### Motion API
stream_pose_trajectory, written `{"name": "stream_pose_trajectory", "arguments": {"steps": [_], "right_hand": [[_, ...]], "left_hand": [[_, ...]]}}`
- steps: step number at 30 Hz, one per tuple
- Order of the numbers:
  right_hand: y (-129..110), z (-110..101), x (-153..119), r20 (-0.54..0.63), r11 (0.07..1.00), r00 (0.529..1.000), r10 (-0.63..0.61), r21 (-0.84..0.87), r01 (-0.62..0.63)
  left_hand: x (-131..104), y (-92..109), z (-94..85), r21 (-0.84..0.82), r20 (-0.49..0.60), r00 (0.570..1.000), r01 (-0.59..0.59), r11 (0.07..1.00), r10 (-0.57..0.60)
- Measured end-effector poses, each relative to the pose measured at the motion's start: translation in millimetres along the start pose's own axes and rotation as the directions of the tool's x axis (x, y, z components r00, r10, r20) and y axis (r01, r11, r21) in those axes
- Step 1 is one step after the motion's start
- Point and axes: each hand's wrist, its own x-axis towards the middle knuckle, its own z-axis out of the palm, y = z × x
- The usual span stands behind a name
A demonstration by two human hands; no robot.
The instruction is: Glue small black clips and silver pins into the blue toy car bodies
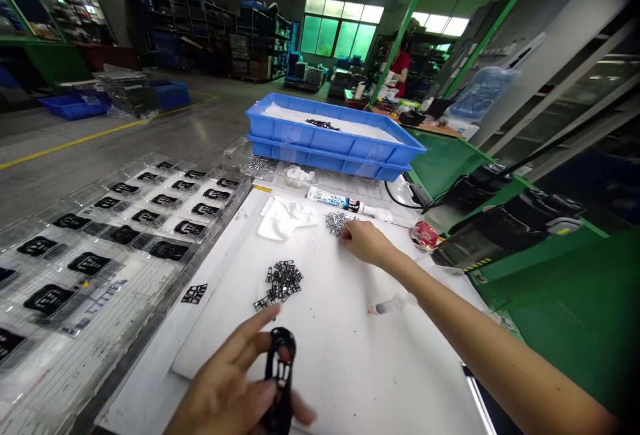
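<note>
"Left hand (225,382)?"
"Pinching a curved black plastic frame (280,410); open flat white board (345,362) to its right."
"Right hand (367,242)?"
"At the small silvery metal pieces (334,223), can't tell its grip; board's far edge just beyond."

black frame (284,400) in the left fingers (253,323) cut by the bottom edge, silver bits (334,222) at the right fingers (346,232) too small to identify, their grip hidden, clear trays (209,240) left of the left fingers cropped

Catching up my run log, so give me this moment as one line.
left hand: holding black part | right hand: at silver pieces | on table: white cloth, syringe
</note>
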Motion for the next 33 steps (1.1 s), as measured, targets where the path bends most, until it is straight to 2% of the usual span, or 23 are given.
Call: {"name": "stream_pose_trajectory", "arguments": {"steps": [3,6,10,19,21,23,26,29,31,32,33], "right_hand": [[2,3,-2,-0.028,1.0,0.999,-0.024,0.007,0.024],[3,6,-2,-0.06,0.999,0.998,-0.034,0.012,0.034],[4,7,1,-0.065,0.999,0.997,-0.042,0.016,0.043],[4,16,0,-0.087,0.996,0.992,-0.089,0.014,0.091],[4,12,-3,-0.12,0.994,0.987,-0.103,0.022,0.106],[7,0,-11,-0.182,0.992,0.978,-0.106,0.045,0.116],[11,-31,-40,-0.333,0.986,0.939,-0.087,0.107,0.129],[6,-55,-92,-0.496,0.958,0.863,-0.095,0.19,0.215],[-6,-53,-129,-0.538,0.912,0.824,-0.179,0.224,0.344],[-14,-45,-146,-0.578,0.842,0.775,-0.254,0.263,0.472],[-22,-34,-161,-0.534,0.8,0.796,-0.284,0.327,0.504]], "left_hand": [[22,-5,36.3,-0.052,0.115,0.992,0.052,0.997,-0.046],[37,-12,52.0,0.005,0.187,0.98,0.065,0.998,-0.065],[48,-21,51.4,0.053,0.171,0.984,0.046,0.998,-0.054],[52,-22,45.3,-0.042,0.171,0.985,0.036,0.998,-0.028],[53,-23,44.8,-0.052,0.17,0.985,0.034,0.998,-0.025],[52,-24,44.2,-0.059,0.17,0.985,0.032,0.998,-0.022],[52,-25,43.6,-0.054,0.177,0.984,0.048,0.997,-0.038],[50,-26,44.2,0.026,0.185,0.981,0.062,0.998,-0.066],[48,-28,44.6,0.093,0.179,0.982,0.042,0.995,-0.058],[47,-28,44.7,0.107,0.177,0.983,0.021,0.994,-0.04],[45,-29,44.7,0.106,0.18,0.984,0.0,0.994,-0.019]]}}
